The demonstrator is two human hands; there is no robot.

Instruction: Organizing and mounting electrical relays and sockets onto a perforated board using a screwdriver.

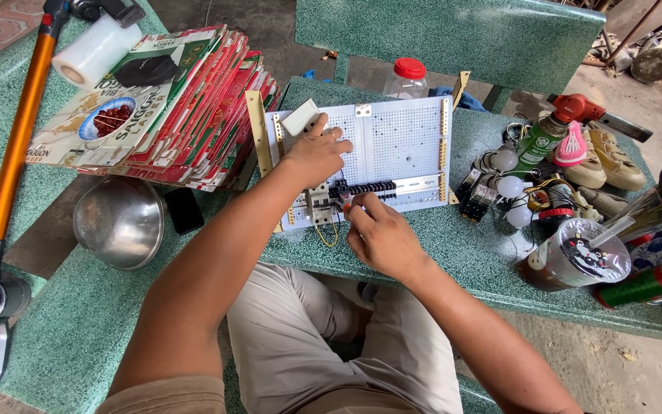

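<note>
A white perforated panel board (400, 138) with brass-coloured strips lies on a green speckled stone bench (453, 253). A black terminal strip (368, 188) and a grey breaker block (319, 201) sit on a rail along its lower part. My left hand (317, 153) rests on the board's left side, fingers curled, next to a small white box (299, 116). My right hand (381, 234) pinches a small orange-tipped piece at the terminal strip's left end. A thin yellow wire (328, 234) loops below the board.
A stack of flattened red cartons (185, 115) lies at the left, with a metal bowl (119, 221) below and an orange vacuum pole (17, 130). White bulbs (510, 187), a green can (534, 146), shoes (611, 157), a foil-topped jar (576, 257) and a red-lidded jar (408, 77) crowd the right.
</note>
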